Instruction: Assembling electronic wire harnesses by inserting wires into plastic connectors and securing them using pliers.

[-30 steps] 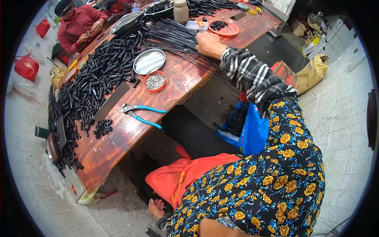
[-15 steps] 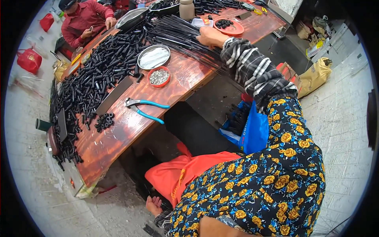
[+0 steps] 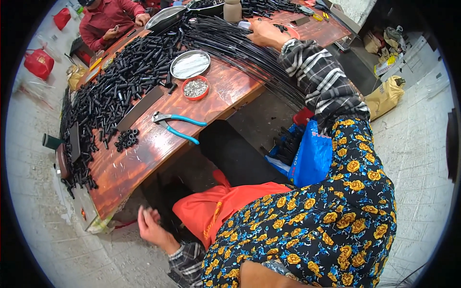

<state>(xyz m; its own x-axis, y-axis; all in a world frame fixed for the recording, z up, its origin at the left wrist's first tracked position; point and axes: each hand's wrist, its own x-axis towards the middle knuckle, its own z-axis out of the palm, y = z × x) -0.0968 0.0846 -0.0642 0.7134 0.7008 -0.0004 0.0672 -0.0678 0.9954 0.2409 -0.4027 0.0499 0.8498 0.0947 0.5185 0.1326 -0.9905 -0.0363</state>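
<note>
My right hand reaches across the table at the far right edge of a bundle of long thin black rods. It partly covers a small white tray and a red dish of black rings. Its fingertips are hidden, so any hold on the rods is unclear. Below the table's near edge, my left hand is raised beside my red-orange apron, fingers apart, with nothing seen in it. Cutting pliers with blue handles lie on the table, near a red dish of small metal pieces and a steel dish of white sticks.
A large heap of black tubes covers the table's left side, with a flat dark bar and small black rings beside it. A beige container stands at the back. A blue bag sits below. Another person works at far left.
My left hand has risen and moved left from beside the apron. My right hand has shifted slightly right and away from me, and the rods' near ends now reach farther past the table edge.
</note>
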